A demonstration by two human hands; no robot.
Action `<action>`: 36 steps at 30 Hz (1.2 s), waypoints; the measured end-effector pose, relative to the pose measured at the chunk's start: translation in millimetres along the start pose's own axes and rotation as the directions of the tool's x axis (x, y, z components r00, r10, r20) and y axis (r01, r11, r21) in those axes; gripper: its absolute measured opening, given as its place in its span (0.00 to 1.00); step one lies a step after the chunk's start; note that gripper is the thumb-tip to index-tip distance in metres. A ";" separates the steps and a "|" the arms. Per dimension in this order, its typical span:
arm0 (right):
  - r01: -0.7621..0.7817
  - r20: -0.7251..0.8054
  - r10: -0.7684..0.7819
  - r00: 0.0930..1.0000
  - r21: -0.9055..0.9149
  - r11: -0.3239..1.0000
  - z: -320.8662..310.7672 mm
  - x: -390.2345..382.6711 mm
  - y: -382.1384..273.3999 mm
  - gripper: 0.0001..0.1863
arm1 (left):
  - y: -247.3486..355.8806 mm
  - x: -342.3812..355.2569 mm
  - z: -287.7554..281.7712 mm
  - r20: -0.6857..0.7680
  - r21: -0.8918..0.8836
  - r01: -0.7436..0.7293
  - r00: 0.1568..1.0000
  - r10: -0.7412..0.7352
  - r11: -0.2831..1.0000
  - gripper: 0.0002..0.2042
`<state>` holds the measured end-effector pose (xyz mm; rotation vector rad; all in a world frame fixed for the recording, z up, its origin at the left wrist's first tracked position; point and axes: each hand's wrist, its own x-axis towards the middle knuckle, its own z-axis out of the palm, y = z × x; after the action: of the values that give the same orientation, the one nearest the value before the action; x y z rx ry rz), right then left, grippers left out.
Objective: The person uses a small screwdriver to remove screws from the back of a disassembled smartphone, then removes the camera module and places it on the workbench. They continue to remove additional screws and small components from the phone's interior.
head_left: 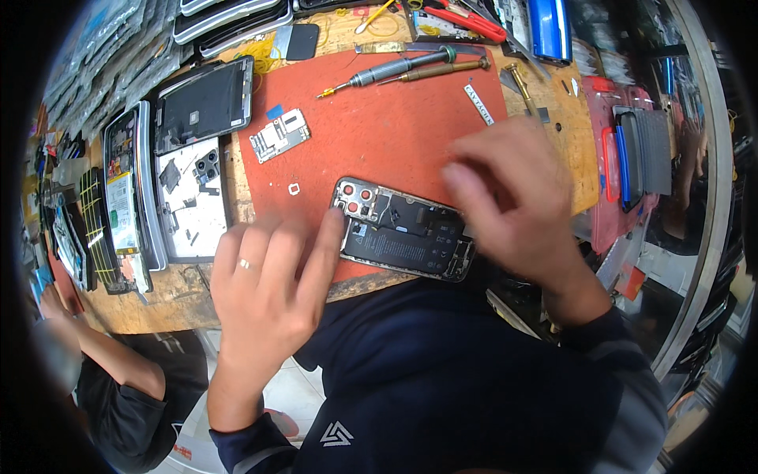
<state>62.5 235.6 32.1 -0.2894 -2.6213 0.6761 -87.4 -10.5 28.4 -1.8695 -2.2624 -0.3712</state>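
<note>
An opened smartphone lies at a slant near the front edge of a red mat. Its black battery and a cluster of camera openings show inside the frame. My left hand rests at the camera end, its index fingertip touching the phone's corner and the fingers stretched; its thumb is hidden. My right hand hovers beside the phone's other end, bent at the fingers and smeared by motion, so I cannot see whether it holds anything. A loose logic board and a small white square frame lie farther left on the mat.
Screwdrivers lie along the mat's far side, with red-handled pliers beyond. Phone and tablet shells, including a white tray of small parts, crowd the left. A red plastic case stands at right. Another person's arm shows lower left.
</note>
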 end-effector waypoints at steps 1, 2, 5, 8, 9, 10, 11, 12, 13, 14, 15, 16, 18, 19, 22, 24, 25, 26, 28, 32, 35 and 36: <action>-0.105 -0.027 0.104 0.994 -0.047 0.993 -7.5 -1.8 6.9 0.09 | 1.5 -2.0 -0.2 -0.017 -0.026 0.018 1.000 -0.018 0.999 0.21; -0.172 -0.024 0.171 0.985 -0.022 0.985 -14.3 -4.7 12.5 0.09 | 3.6 -4.3 -0.9 -0.034 -0.052 0.036 0.999 -0.038 0.998 0.22; -0.302 0.025 0.303 0.953 -0.023 0.953 -28.3 -12.6 23.3 0.07 | 7.7 -8.9 -0.9 -0.039 -0.099 0.075 0.996 -0.079 0.992 0.23; -0.274 0.074 0.277 0.958 -0.045 0.961 -32.7 -10.7 26.7 0.06 | 11.2 -8.4 0.5 -0.009 -0.091 0.111 0.994 -0.112 0.990 0.22; -0.274 0.064 0.274 0.960 -0.013 0.962 -32.3 -6.7 27.8 0.06 | 12.1 -6.5 1.7 0.007 -0.081 0.128 0.992 -0.128 0.988 0.22; -0.272 0.053 0.270 0.961 0.019 0.962 -31.0 -1.2 29.7 0.06 | 12.8 -4.1 2.7 0.008 -0.074 0.125 0.992 -0.125 0.989 0.22; -0.170 0.036 0.170 0.985 -0.002 0.985 -29.1 6.2 33.0 0.06 | 13.5 -1.9 2.3 0.021 -0.064 0.128 0.992 -0.127 0.990 0.22; -0.070 0.021 0.070 0.997 -0.022 0.997 -26.2 15.0 37.9 0.05 | 14.1 0.6 1.4 0.044 -0.049 0.135 0.990 -0.132 0.990 0.22; 0.028 0.007 -0.027 1.000 -0.042 0.999 -22.6 24.5 43.7 0.05 | 14.8 3.2 0.2 0.047 -0.047 0.131 0.991 -0.129 0.990 0.22; 0.100 0.003 -0.100 0.995 -0.081 0.992 -17.8 34.1 50.0 0.06 | 15.1 5.6 -1.5 0.059 -0.038 0.135 0.989 -0.133 0.990 0.22; 0.169 0.003 -0.170 0.985 -0.116 0.979 -11.7 43.5 55.9 0.06 | 15.4 7.5 -3.3 0.074 -0.029 0.142 0.988 -0.139 0.989 0.21; 0.226 0.025 -0.225 0.974 -0.161 0.961 -6.4 51.2 60.8 0.06 | 15.2 9.1 -4.5 0.085 -0.041 0.142 0.987 -0.138 0.989 0.21; 0.243 0.094 -0.226 0.970 -0.258 0.935 -1.2 61.1 66.5 0.06 | 13.4 10.8 -5.5 0.118 -0.047 0.165 0.980 -0.159 0.985 0.21; 0.274 0.133 -0.245 0.960 -0.281 0.920 -1.3 66.5 68.3 0.04 | 13.8 9.9 -5.8 0.104 -0.058 0.160 0.983 -0.153 0.985 0.21; 0.367 0.194 -0.318 0.928 -0.324 0.872 -11.6 75.0 63.8 0.03 | 16.9 3.3 -6.1 0.061 -0.072 0.159 0.986 -0.155 0.985 0.21; 0.294 0.210 -0.245 0.947 -0.251 0.922 -22.1 73.4 54.1 0.04 | 19.7 -1.6 -3.5 -0.024 -0.085 0.155 0.987 -0.158 0.984 0.20; 0.284 0.154 -0.265 0.952 -0.113 0.952 -27.8 71.1 48.8 0.06 | 19.7 -3.9 -2.6 -0.044 -0.080 0.160 0.985 -0.164 0.984 0.20; 0.229 0.128 -0.228 0.965 0.011 0.973 -29.5 67.5 42.7 0.06 | 19.7 -5.8 -1.6 -0.036 -0.100 0.172 0.984 -0.176 0.980 0.21; 0.127 0.060 -0.150 0.987 0.278 0.952 -28.7 59.3 32.4 0.08 | 19.5 -8.2 -0.9 -0.032 -0.122 0.186 0.981 -0.191 0.975 0.22; -0.174 0.144 0.115 0.983 0.519 0.837 5.5 47.1 22.6 0.07 | 20.9 -7.8 0.1 -0.003 -0.130 0.195 0.980 -0.197 0.972 0.24; -0.174 0.220 0.072 0.973 0.493 0.853 17.9 43.7 20.0 0.06 | 20.1 -5.6 1.8 0.000 -0.133 0.183 0.983 -0.185 0.974 0.24; -0.145 0.218 0.048 0.975 0.457 0.878 20.1 43.8 18.7 0.06 | 19.7 -5.4 2.1 0.000 -0.134 0.185 0.982 -0.186 0.974 0.24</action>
<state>16.3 256.4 21.7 -0.2124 -2.5276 1.4123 -67.0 -11.4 26.3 -1.7120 -2.4678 -0.5745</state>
